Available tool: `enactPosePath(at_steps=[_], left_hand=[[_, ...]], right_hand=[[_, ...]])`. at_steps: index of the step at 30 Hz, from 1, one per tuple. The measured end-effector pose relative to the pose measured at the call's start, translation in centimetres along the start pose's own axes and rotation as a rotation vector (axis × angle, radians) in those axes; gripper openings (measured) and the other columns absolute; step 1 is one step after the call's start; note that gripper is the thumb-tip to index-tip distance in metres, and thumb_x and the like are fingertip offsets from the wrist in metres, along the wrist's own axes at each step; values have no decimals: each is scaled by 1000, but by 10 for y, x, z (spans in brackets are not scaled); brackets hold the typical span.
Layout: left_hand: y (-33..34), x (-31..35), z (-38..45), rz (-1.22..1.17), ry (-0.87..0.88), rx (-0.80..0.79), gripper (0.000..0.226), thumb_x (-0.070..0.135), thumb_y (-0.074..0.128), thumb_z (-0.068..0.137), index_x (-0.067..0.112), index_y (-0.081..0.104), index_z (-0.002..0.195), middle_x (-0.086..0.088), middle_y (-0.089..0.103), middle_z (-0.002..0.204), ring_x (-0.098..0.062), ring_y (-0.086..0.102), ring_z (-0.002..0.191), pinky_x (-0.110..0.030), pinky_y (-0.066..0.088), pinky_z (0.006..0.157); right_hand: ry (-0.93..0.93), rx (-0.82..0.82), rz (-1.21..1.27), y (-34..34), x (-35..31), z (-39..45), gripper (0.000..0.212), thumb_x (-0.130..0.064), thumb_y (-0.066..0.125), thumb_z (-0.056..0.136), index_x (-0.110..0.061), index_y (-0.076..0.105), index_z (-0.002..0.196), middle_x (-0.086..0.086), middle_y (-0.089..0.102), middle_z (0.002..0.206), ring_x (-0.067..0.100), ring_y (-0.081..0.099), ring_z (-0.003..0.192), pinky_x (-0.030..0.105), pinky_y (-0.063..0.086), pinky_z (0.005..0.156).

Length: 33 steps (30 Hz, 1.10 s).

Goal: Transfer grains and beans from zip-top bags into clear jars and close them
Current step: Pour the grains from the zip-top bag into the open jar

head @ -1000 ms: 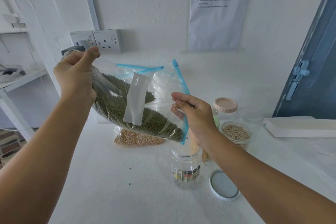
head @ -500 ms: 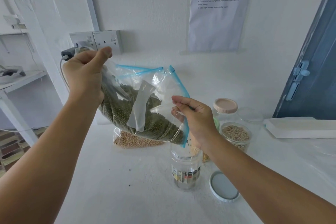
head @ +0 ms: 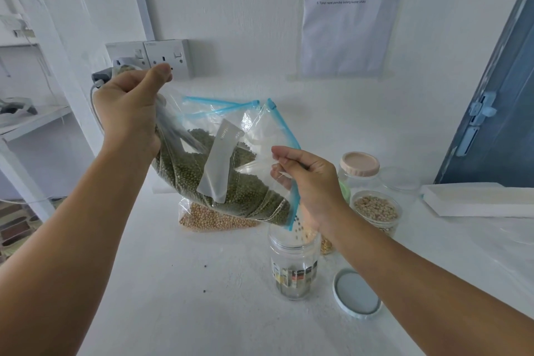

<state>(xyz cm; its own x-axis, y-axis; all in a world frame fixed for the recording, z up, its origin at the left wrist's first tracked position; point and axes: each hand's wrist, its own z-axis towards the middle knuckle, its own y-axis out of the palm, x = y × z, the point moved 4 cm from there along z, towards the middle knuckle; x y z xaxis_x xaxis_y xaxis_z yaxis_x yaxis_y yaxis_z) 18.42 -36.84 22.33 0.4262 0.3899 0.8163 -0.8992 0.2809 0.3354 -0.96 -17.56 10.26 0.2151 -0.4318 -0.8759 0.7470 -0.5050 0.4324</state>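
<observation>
A clear zip-top bag of green mung beans (head: 231, 191) with a blue zip strip hangs tilted over the counter. My left hand (head: 130, 113) grips its raised bottom corner. My right hand (head: 306, 182) pinches the blue zip edge at the low open mouth. Green beans fall from that mouth into an open clear jar (head: 293, 266) with a printed label, standing right below. A thin layer of beans lies at the jar's bottom. Its pale blue lid (head: 357, 293) lies flat on the counter to the right.
A second bag of tan beans (head: 213, 220) lies behind the tilted bag. At right stand an open jar of pale grains (head: 377, 212), a jar with a pink lid (head: 359, 166) and a clear lid (head: 400, 179). A white box (head: 476, 199) lies far right. Two loose beans lie on the counter.
My left hand has lifted the bag's bottom corner higher and to the right, tilting the bag more steeply. Beans have slid to the mouth and now pour into the jar.
</observation>
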Motion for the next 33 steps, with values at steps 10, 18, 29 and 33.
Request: enactPosePath(at_steps=[10, 18, 29, 33], left_hand=[[6, 6, 11, -18, 5, -25, 21, 28, 92, 76, 24, 79, 61, -1, 68, 66, -19, 53, 57, -39, 47, 70], [1, 9, 16, -44, 3, -8, 18, 27, 93, 74, 22, 79, 64, 3, 65, 58, -17, 53, 54, -35, 46, 67], [6, 11, 17, -45, 11, -24, 19, 30, 95, 70, 21, 80, 66, -5, 66, 66, -20, 53, 57, -37, 47, 69], [10, 14, 17, -48, 14, -36, 18, 27, 94, 73, 21, 79, 64, -2, 69, 67, -21, 54, 59, -38, 47, 69]], right_hand=[[-8, 1, 26, 0, -6, 5, 25, 7, 63, 96, -9, 82, 99, 10, 76, 100, 15, 70, 81, 30, 62, 83], [2, -15, 43, 4, -5, 4, 24, 7, 63, 96, -8, 81, 101, 9, 76, 100, 13, 70, 81, 31, 61, 85], [6, 15, 50, 1, -2, 2, 27, 7, 63, 96, -10, 83, 99, 13, 76, 104, 15, 70, 84, 31, 62, 85], [-11, 13, 62, 1, -5, 1, 26, 8, 63, 96, -9, 83, 99, 14, 75, 104, 15, 70, 84, 33, 62, 87]])
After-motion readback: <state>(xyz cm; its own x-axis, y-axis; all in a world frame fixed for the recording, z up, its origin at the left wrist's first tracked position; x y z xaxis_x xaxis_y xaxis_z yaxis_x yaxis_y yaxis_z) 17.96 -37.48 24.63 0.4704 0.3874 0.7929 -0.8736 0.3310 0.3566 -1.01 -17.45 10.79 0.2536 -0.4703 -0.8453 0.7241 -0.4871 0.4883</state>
